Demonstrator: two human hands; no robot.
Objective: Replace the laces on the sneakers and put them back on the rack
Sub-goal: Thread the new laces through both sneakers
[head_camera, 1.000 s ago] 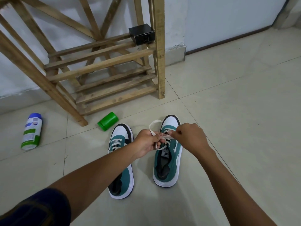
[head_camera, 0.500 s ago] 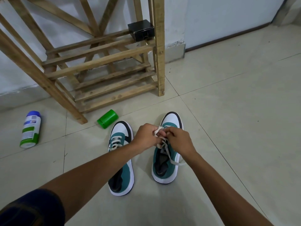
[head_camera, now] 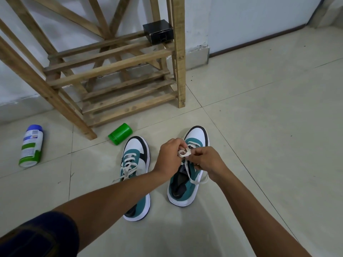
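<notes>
Two teal, white and black sneakers stand side by side on the tiled floor, toes toward the rack. The left sneaker [head_camera: 136, 164] is laced with a cream lace, its ends loose. Over the right sneaker [head_camera: 187, 184] both hands meet. My left hand [head_camera: 170, 156] pinches a small bunched loop of the cream lace [head_camera: 183, 152]. My right hand [head_camera: 207, 162] pinches the same lace beside it; a free end trails over the shoe's right side. The wooden rack [head_camera: 115, 71] stands just beyond the shoes.
A black box [head_camera: 159, 31] sits on the rack's upper shelf at the right post. A green cylinder [head_camera: 120, 133] lies on the floor by the rack's foot. A blue-capped spray can [head_camera: 31, 146] lies at the left. Bare tile spreads to the right.
The hands have come together over the right sneaker; the wide lace loop seen a second ago is now a small bunched loop between my fingers, and a lace end hangs right.
</notes>
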